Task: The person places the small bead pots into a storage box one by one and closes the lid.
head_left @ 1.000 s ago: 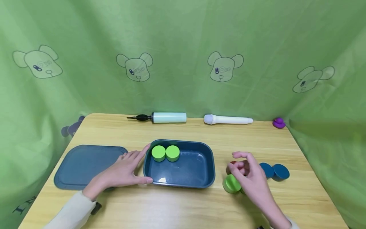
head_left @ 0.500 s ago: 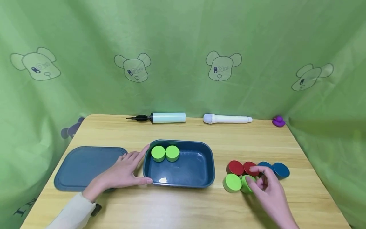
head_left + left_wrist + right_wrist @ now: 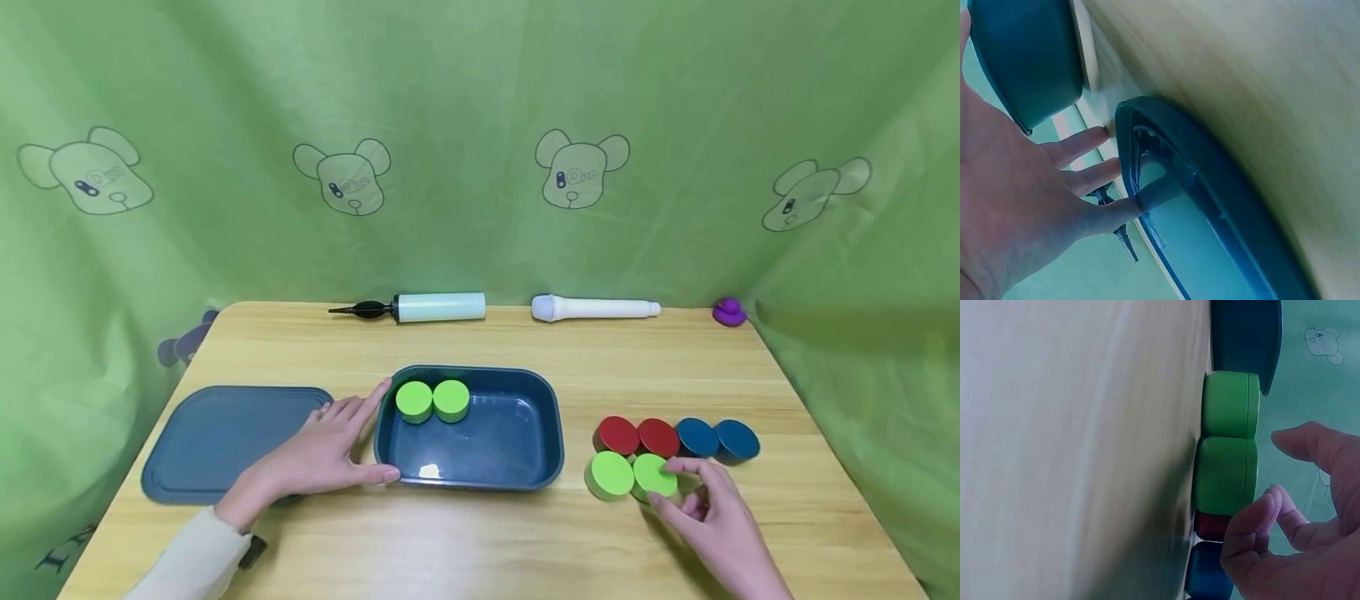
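We had a squat lime-green cylinder with a flat top [image 3: 654,475] standing on the surface, a pale wood-grain tabletop [image 3: 465,546], at the right. Our right hand [image 3: 718,521] was at its near right edge, thumb and fingers bent yet parted, with a gap between their tips; we could not tell whether any fingertip touched it. In the right wrist view we saw the thumb tip clear of the cylinder.

Just to its left we saw a matching lime-green cylinder [image 3: 609,477]. Behind this pair ran a row of four more: a left red cylinder [image 3: 617,436], a right red cylinder [image 3: 657,437], a left blue cylinder [image 3: 697,437] and a right blue cylinder [image 3: 737,440].

Farther left we had a dark blue rectangular box with rounded corners [image 3: 502,446], holding two more lime-green cylinders [image 3: 414,401] side by side in its far left corner. Our left hand [image 3: 318,450] spread its fingers wide at the box's left end, thumb by the near corner and index finger by the far one. Its other fingers lay over the right edge of a flat dark blue lid [image 3: 225,442].

Along the back we saw a pale blue pump with a black nozzle [image 3: 438,307], a white toy microphone [image 3: 596,308] and a small purple duck [image 3: 729,312], before a green cloth backdrop [image 3: 457,100].
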The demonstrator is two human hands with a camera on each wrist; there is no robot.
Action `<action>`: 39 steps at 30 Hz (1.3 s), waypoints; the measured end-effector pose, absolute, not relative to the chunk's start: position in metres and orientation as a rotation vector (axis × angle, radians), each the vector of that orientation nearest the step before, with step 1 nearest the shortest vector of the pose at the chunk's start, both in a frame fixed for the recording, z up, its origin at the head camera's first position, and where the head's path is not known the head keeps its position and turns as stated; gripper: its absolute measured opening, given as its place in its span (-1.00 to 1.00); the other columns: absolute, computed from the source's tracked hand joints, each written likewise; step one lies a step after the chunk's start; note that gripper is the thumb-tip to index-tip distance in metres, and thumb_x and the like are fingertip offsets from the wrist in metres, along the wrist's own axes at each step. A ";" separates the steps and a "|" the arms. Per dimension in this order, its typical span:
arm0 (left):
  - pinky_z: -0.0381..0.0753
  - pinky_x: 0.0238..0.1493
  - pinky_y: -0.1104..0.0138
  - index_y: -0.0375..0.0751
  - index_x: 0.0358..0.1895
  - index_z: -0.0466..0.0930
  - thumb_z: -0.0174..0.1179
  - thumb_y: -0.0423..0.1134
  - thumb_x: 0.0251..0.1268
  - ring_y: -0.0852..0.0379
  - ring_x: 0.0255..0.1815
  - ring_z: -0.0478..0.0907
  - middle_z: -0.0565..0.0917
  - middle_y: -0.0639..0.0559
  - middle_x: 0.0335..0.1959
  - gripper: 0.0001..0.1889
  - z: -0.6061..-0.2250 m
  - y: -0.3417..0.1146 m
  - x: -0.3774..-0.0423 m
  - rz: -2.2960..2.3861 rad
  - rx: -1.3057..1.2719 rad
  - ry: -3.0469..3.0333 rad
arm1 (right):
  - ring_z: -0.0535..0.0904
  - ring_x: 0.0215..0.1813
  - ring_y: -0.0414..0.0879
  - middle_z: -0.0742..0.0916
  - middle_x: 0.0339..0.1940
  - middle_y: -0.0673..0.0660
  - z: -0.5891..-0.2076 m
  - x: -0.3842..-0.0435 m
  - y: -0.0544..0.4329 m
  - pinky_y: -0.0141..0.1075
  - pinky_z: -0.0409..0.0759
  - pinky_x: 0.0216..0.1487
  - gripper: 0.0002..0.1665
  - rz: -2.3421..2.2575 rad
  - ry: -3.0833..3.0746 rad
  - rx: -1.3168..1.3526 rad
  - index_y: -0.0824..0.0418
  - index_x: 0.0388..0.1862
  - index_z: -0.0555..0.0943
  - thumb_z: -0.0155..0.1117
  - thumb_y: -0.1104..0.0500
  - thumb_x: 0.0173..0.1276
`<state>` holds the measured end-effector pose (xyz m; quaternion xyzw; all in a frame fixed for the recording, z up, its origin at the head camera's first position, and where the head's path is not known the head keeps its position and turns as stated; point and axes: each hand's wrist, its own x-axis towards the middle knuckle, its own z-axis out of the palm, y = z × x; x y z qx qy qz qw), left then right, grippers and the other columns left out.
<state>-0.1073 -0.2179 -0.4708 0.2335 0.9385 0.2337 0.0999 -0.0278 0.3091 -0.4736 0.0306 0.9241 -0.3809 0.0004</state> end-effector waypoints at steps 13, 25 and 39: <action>-0.02 0.48 -0.59 0.21 0.85 -0.28 0.23 0.63 0.29 -0.43 0.67 0.18 0.30 -0.34 0.66 0.27 -0.472 -0.218 -0.107 0.695 0.675 2.774 | 0.54 -0.27 -0.07 0.56 -0.05 0.18 -0.479 -0.037 0.310 -0.34 0.54 -0.30 -0.44 -1.156 2.808 0.134 0.25 0.25 0.56 0.63 0.10 0.44; -0.06 0.50 -0.57 0.26 0.85 -0.33 0.24 0.63 0.28 -0.44 0.67 0.16 0.28 -0.35 0.67 0.28 -0.470 -0.218 -0.107 0.708 0.662 2.755 | 0.55 -0.24 -0.03 0.60 -0.10 0.17 -0.478 -0.042 0.311 -0.35 0.56 -0.29 -0.35 -1.082 2.795 0.170 0.25 0.30 0.50 0.65 0.10 0.41; -0.06 0.50 -0.57 0.21 0.85 -0.29 0.25 0.61 0.29 -0.46 0.67 0.16 0.29 -0.37 0.66 0.27 -0.469 -0.218 -0.106 0.714 0.658 2.755 | 0.58 -0.26 -0.05 0.68 -0.26 0.13 -0.465 -0.033 0.313 -0.34 0.57 -0.32 -0.26 -1.113 2.852 0.255 0.17 0.38 0.50 0.66 -0.04 0.40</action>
